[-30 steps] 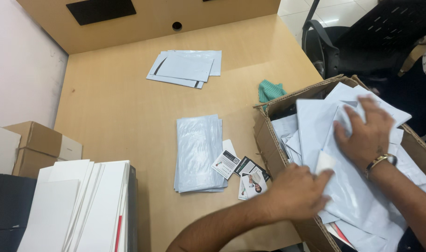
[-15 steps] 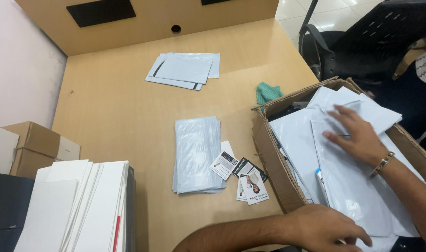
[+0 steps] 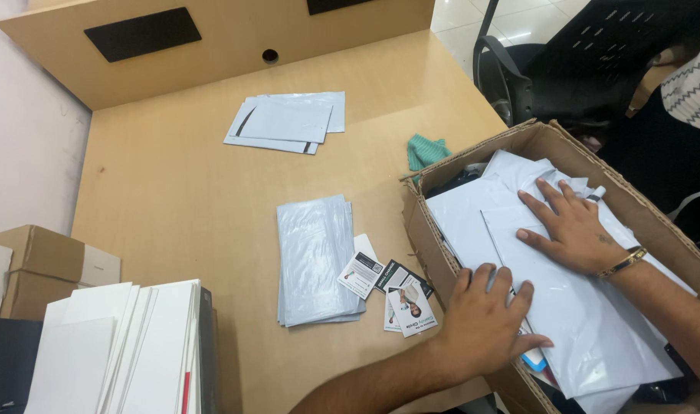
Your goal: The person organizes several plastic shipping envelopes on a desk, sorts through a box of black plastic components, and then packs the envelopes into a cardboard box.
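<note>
An open cardboard box [image 3: 426, 238] at the right of the wooden desk is full of white plastic mailer bags [image 3: 587, 314]. My right hand [image 3: 572, 226] lies flat, fingers spread, on the top mailer inside the box. My left hand [image 3: 484, 322] rests over the box's near left wall, fingers spread on the edge of the mailers. Neither hand grips anything. Just left of the box lie a few small printed cards [image 3: 392, 295], and beside them a neat stack of pale grey-blue mailers [image 3: 315, 257].
A second small pile of mailers [image 3: 285, 123] sits farther back. A teal cloth [image 3: 425, 151] lies behind the box. White sheets [image 3: 120, 353] and brown cartons [image 3: 47, 264] stand at the left. A black office chair [image 3: 587, 61] and another person's patterned sleeve [image 3: 691, 84] are at the right.
My left hand rose from the box's near corner onto its left wall. My right hand shifted slightly left and pressed flat. The mailers in the box have settled flatter.
</note>
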